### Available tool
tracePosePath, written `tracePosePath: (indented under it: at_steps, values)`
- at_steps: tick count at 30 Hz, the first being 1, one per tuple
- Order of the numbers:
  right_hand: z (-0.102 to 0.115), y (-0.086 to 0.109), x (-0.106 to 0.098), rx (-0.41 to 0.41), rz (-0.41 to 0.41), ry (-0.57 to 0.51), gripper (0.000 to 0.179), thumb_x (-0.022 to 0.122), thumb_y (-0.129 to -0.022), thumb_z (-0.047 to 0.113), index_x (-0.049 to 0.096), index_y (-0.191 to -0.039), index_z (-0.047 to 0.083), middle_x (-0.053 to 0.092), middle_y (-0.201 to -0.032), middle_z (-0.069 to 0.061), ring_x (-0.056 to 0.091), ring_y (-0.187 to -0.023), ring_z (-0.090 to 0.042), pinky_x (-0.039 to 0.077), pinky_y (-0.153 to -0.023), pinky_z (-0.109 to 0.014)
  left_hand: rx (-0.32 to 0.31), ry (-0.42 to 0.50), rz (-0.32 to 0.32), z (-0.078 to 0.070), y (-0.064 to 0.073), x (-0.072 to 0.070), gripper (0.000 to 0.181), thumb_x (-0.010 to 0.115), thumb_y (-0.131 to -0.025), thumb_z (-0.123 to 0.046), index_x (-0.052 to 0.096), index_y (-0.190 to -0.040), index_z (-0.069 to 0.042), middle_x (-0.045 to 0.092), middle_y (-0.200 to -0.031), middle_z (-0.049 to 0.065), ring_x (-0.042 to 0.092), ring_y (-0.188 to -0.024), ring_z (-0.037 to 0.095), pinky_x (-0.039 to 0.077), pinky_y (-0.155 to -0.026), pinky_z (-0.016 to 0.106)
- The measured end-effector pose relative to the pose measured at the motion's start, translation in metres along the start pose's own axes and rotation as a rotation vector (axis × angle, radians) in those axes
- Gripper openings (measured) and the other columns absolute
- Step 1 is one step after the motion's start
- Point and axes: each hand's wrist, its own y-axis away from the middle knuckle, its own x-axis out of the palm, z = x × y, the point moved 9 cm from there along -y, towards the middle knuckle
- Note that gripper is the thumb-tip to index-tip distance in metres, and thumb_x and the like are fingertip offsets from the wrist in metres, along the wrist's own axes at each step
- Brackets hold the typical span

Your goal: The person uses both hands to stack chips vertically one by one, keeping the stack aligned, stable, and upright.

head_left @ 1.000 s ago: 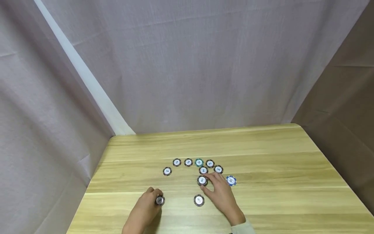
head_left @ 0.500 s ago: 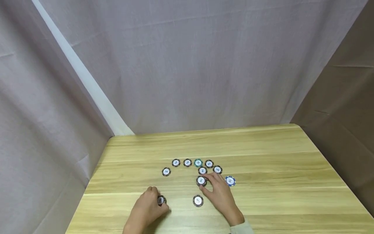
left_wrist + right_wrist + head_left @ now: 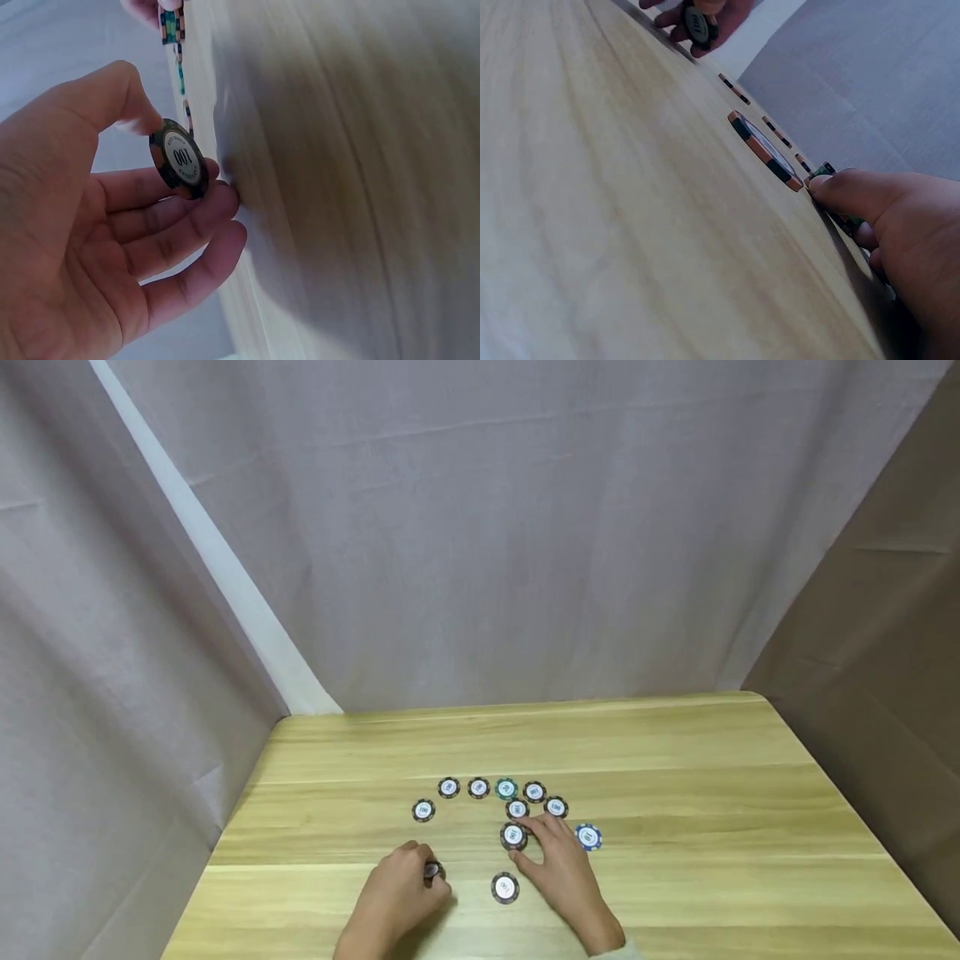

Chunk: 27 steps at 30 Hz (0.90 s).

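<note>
My left hand [image 3: 401,892] pinches a black-and-orange poker chip [image 3: 180,157] marked 100 between thumb and fingers, tilted up close over the table. On the right, my right hand [image 3: 564,877] has its thumb and fingers round the sides of a small stack of poker chips [image 3: 513,836], topped by a dark 100 chip. Green and orange edges of this stack [image 3: 172,25] show in the left wrist view. A single dark chip [image 3: 505,887] lies flat nearer the front, between the two hands. Just beyond the stack is another dark chip [image 3: 517,809].
Several dark chips [image 3: 448,787] form an arc farther back, with a green chip [image 3: 506,788] among them. To the right of my right hand lies a blue chip [image 3: 588,837]. The wooden table [image 3: 675,760] ends at a grey curtain [image 3: 480,568].
My left hand has moved right with its chip, which has turned from facing up to more tilted. The right hand stays at the stack. The head view has shifted slightly.
</note>
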Motion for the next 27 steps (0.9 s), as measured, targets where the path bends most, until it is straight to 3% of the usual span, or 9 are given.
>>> tracePosePath:
  at_steps: [10,19,27]
  values:
    - [-0.002,0.001,-0.001,-0.015,-0.026,0.013,0.046,0.088,-0.084,0.029,0.074,-0.126,0.015,0.066,-0.112,0.006,0.063,-0.109,-0.018,0.052,-0.097,-0.044,0.116,-0.034,-0.096,-0.031,-0.025,0.009,0.021,0.077,-0.078,-0.026,0.060,-0.070,-0.017,0.054,-0.069,-0.007,0.046,-0.056,0.007,0.046,-0.052,0.027]
    - [0.000,0.000,-0.001,-0.030,-0.028,0.014,0.046,0.088,-0.084,0.029,0.074,-0.125,0.015,0.066,-0.112,0.006,0.063,-0.108,-0.017,0.053,-0.095,-0.044,0.153,-0.056,-0.088,-0.051,-0.046,0.019,0.027,0.080,-0.081,-0.036,0.066,-0.077,-0.013,0.058,-0.073,-0.004,0.050,-0.058,0.008,0.047,-0.054,0.025]
    - [0.001,0.002,-0.002,-0.054,-0.044,0.020,0.046,0.088,-0.084,0.028,0.074,-0.126,0.014,0.067,-0.112,0.003,0.063,-0.109,-0.019,0.053,-0.095,-0.044,0.156,-0.032,-0.101,-0.063,-0.055,0.033,0.036,0.084,-0.085,-0.044,0.076,-0.091,-0.009,0.068,-0.083,-0.001,0.064,-0.067,0.013,0.052,-0.058,0.027]
